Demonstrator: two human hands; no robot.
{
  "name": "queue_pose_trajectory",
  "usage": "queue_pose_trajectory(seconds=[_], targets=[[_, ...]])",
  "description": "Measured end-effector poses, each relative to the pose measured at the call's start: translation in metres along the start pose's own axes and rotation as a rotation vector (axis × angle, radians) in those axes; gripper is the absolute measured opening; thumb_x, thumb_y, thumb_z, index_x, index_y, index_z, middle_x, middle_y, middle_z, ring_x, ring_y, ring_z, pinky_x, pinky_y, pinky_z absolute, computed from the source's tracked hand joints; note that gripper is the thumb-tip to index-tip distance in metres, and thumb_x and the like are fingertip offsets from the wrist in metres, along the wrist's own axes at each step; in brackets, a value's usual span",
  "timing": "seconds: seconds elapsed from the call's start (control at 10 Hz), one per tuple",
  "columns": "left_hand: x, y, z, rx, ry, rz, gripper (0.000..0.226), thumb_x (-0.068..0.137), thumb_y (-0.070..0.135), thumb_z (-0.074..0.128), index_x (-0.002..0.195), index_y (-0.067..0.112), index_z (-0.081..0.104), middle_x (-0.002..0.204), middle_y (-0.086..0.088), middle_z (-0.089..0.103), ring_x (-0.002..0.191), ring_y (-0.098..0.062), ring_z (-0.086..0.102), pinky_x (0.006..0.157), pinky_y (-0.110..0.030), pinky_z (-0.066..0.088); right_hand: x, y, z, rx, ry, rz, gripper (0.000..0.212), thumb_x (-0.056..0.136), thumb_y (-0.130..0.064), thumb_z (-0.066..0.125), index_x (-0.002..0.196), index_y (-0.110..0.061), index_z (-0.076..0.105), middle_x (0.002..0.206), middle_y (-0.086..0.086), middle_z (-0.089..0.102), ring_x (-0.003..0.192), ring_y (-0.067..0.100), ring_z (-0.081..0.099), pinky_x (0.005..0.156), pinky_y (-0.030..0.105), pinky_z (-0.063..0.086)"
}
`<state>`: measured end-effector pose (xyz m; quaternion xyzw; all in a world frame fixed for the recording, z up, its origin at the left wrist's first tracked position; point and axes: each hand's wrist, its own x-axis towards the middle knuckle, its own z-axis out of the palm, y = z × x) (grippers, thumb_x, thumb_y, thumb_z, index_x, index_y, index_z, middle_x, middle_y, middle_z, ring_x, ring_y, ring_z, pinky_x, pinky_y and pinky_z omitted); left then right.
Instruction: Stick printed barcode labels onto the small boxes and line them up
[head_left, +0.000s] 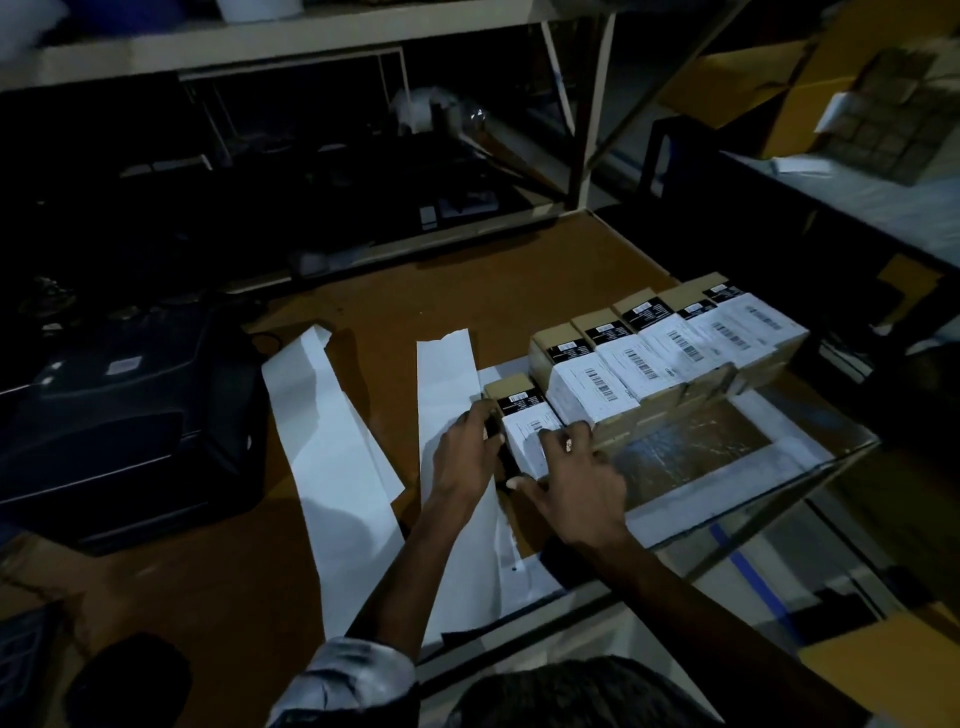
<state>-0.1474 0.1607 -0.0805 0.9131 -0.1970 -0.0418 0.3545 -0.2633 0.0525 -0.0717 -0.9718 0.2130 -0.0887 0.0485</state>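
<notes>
Both hands (524, 467) cover the near end of the small box (522, 415) at frame centre, hiding most of its label (535, 428). Barcode print on the row of boxes (670, 348) is too small to read. Shelving (260, 171) in the upper left is too dark to make out.

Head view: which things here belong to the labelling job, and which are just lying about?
Part of the job:
- box being labelled, left hand gripping its side, right hand pressing the label down
- row of labelled boxes
- paper strips

Lying about:
- black printer
- cardboard carton
- shelf frame
</notes>
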Motion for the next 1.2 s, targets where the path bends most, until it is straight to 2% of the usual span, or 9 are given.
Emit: queue_pose_trajectory(seconds=[0.1,0.2,0.3,0.4,0.5,0.7,0.9,1.1,1.2], targets=[[0.003,-0.007,-0.003,0.064,-0.055,0.077,0.054,0.098,0.028,0.061,0.147,0.027,0.038,0.142,-0.001,0.058,0.127,-0.026,0.057,0.108,-0.045,0.044,0.007,-0.003,0.001,-0.015,-0.007,0.004,0.075,0.077,-0.078,0.062,0.122,-0.018,0.052,0.131,0.01,0.043,0.076,0.029,0.067,0.058,0.036,0.057],[0.001,-0.021,-0.004,0.234,-0.112,0.092,0.067,0.098,0.03,0.059,0.154,0.024,0.022,0.149,-0.005,0.051,0.133,-0.029,0.052,0.114,-0.05,0.035,0.011,-0.009,-0.001,-0.041,-0.02,0.015,0.075,0.079,-0.078,0.059,0.124,-0.018,0.053,0.133,0.01,0.042,0.082,0.026,0.067,0.062,0.034,0.058],[-0.003,-0.034,-0.01,0.395,-0.095,0.093,0.069,0.098,0.03,0.059,0.155,0.019,0.022,0.155,-0.007,0.043,0.142,-0.027,0.041,0.117,-0.048,0.028,0.011,-0.016,-0.004,-0.023,-0.023,0.038,0.072,0.085,-0.076,0.055,0.127,-0.017,0.052,0.135,0.01,0.04,0.088,0.025,0.067,0.066,0.034,0.058],[-0.005,-0.042,-0.02,0.438,-0.102,0.048,0.062,0.103,0.036,0.049,0.156,0.018,0.022,0.158,-0.007,0.037,0.146,-0.026,0.035,0.118,-0.05,0.025,0.01,-0.022,-0.005,0.086,-0.006,0.047,0.067,0.087,-0.067,0.061,0.127,-0.014,0.052,0.136,0.01,0.037,0.098,0.028,0.066,0.078,0.038,0.058],[-0.003,-0.047,-0.029,0.446,-0.111,0.016,0.06,0.104,0.038,0.046,0.156,0.018,0.024,0.156,-0.007,0.041,0.144,-0.027,0.037,0.117,-0.052,0.027,0.013,-0.026,-0.007,0.157,-0.017,0.069,0.067,0.087,-0.059,0.067,0.13,-0.01,0.051,0.139,0.012,0.036,0.108,0.032,0.062,0.089,0.041,0.055],[-0.006,-0.038,-0.039,0.406,-0.045,0.015,0.058,0.102,0.039,0.05,0.153,0.02,0.03,0.146,-0.009,0.053,0.133,-0.031,0.051,0.112,-0.048,0.039,0.013,-0.027,-0.011,0.044,-0.038,0.049,0.068,0.092,-0.062,0.057,0.134,-0.01,0.045,0.137,0.016,0.036,0.105,0.03,0.065,0.084,0.038,0.056],[-0.022,-0.008,-0.052,0.298,0.024,0.007,0.053,0.102,0.038,0.052,0.151,0.022,0.036,0.144,-0.009,0.055,0.129,-0.032,0.054,0.111,-0.046,0.041,0.024,-0.022,-0.028,-0.121,-0.108,-0.021,0.078,0.087,-0.075,0.051,0.133,-0.011,0.051,0.127,0.015,0.048,0.105,0.027,0.062,0.078,0.035,0.052],[-0.04,0.017,-0.065,0.223,0.098,-0.035,0.05,0.101,0.041,0.052,0.144,0.018,0.046,0.139,-0.009,0.06,0.126,-0.032,0.055,0.109,-0.048,0.039,0.03,-0.009,-0.052,-0.13,-0.284,-0.14,0.08,0.091,-0.072,0.049,0.141,-0.01,0.048,0.139,0.019,0.049,0.122,0.032,0.055,0.096,0.039,0.051],[-0.047,0.031,-0.071,0.208,0.123,-0.059,0.048,0.099,0.043,0.056,0.138,0.014,0.054,0.133,-0.008,0.065,0.121,-0.03,0.059,0.103,-0.047,0.046,0.036,0.0,-0.073,-0.014,-0.299,-0.197,0.054,0.094,-0.062,0.055,0.114,-0.012,0.061,0.12,0.012,0.063,0.111,0.029,0.062,0.088,0.036,0.051]])
